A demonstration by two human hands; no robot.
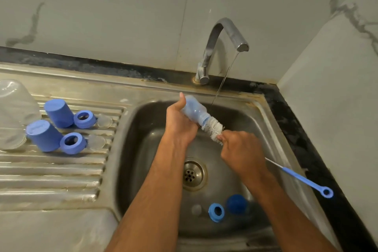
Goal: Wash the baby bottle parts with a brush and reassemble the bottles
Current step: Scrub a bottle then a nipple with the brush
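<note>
My left hand [180, 122] grips the bottle [194, 111] over the sink's [272, 149] back edge; my right fingers [229, 139] pinch the brush [212, 129] (bristles half out). Wet plastic could slip, dropping the bottle onto the drain.

Dull scuffed steel sink [114, 172], translucent plastic bottle [194, 111], bristly brush [212, 129]

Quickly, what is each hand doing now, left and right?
Left hand: closed around the baby bottle.
Right hand: closed around the bottle brush, near the bristles.
</note>
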